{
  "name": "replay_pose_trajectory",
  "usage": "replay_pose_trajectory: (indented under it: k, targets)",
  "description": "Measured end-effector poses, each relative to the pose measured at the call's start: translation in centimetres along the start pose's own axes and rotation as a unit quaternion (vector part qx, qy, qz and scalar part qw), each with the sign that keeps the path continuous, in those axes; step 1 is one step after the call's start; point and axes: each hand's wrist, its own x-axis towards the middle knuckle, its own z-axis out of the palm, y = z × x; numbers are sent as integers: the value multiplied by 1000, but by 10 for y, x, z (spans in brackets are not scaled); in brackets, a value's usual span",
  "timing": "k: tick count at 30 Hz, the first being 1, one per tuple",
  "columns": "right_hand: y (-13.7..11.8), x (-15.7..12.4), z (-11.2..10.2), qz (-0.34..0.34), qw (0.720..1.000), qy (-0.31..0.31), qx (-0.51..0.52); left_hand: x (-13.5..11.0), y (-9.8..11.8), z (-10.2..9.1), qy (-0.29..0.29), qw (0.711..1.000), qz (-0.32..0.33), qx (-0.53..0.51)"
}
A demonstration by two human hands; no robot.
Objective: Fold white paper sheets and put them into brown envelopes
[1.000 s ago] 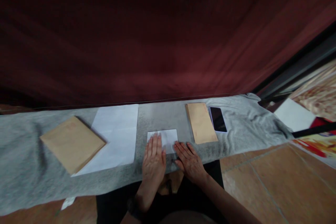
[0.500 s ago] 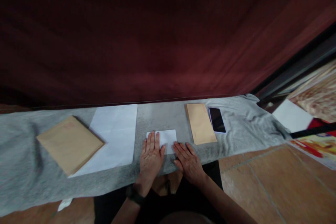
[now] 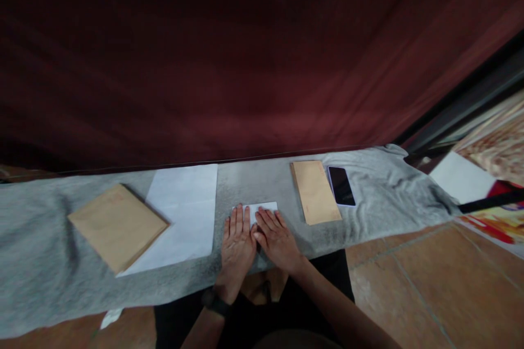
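A small folded sheet of white paper (image 3: pixel 267 206) lies flat on the grey cloth, mostly covered by my hands. My left hand (image 3: pixel 238 237) rests palm down on its left part, fingers stretched out and pointing away from me. Over the right part lies my right hand (image 3: pixel 278 240), also flat with its fingers extended. The two thumbs meet or nearly meet at the middle of the paper. Only the far edge and a small patch between the hands show.
Brown envelopes (image 3: pixel 118 226) lie at the left, partly over large white sheets (image 3: pixel 184 207). To the right is a narrower stack of brown envelopes (image 3: pixel 316 191), with a phone (image 3: pixel 341 185) beside it. Grey cloth (image 3: pixel 256 177) covers the narrow surface; a dark red curtain (image 3: pixel 254 92) hangs behind.
My right hand has moved left and forward from the paper's right edge onto the paper, close against my left hand. My left hand stays on the paper. The view has shifted slightly.
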Motion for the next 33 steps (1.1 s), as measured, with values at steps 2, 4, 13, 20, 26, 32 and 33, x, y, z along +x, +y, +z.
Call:
replay_pose_trajectory:
  k: [2, 4, 13, 20, 26, 32, 33]
  targets:
    - [4, 0, 3, -5, 1000, 8, -13, 0, 1, -1, 7, 1000, -4, 0]
    - [11, -2, 5, -2, 1000, 16, -27, 0, 2, -1, 10, 1000, -8, -2]
    - [32, -1, 2, 34, 998, 16, -49, 1, 5, -2, 20, 997, -62, -28]
    - [33, -1, 3, 36, 998, 17, -54, -9, -1, -9, 30, 996, -80, -17]
    - [32, 0, 1, 40, 998, 11, -49, -22, -8, -16, 45, 996, -81, -4]
    - [33, -1, 3, 36, 998, 17, -39, -38, 2, -26, 28, 999, -38, -18]
    - [33, -2, 3, 34, 998, 19, -38, -41, 6, -26, 18, 999, -15, -22]
